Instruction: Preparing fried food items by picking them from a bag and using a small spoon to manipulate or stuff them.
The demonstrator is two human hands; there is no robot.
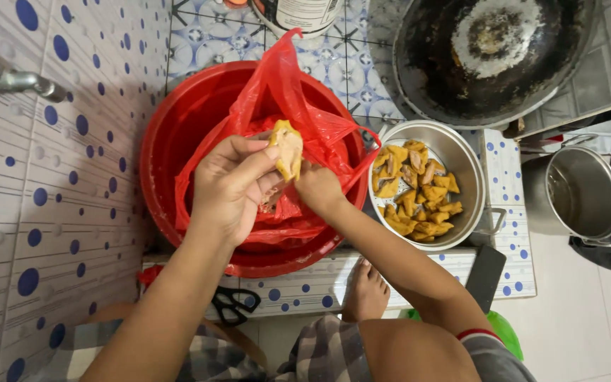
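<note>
My left hand [231, 185] and my right hand [317, 187] together hold a yellow piece of raw chicken [289, 150] above a red plastic bag [298, 113]. The bag lies open inside a big red basin [178, 127] on a tiled ledge. My left thumb and fingers pinch the piece from the left; my right fingers grip its lower right side. To the right stands a metal colander [461, 152] holding several yellow chicken pieces [419, 194].
A black wok [489, 56] sits at the top right. A steel pot [585, 191] stands on the floor at right, beside dark cloth. Black scissors [231, 303] and a dark phone [486, 277] lie on the ledge edge. A tap [8, 76] juts from the left wall. My foot [365, 290] rests below.
</note>
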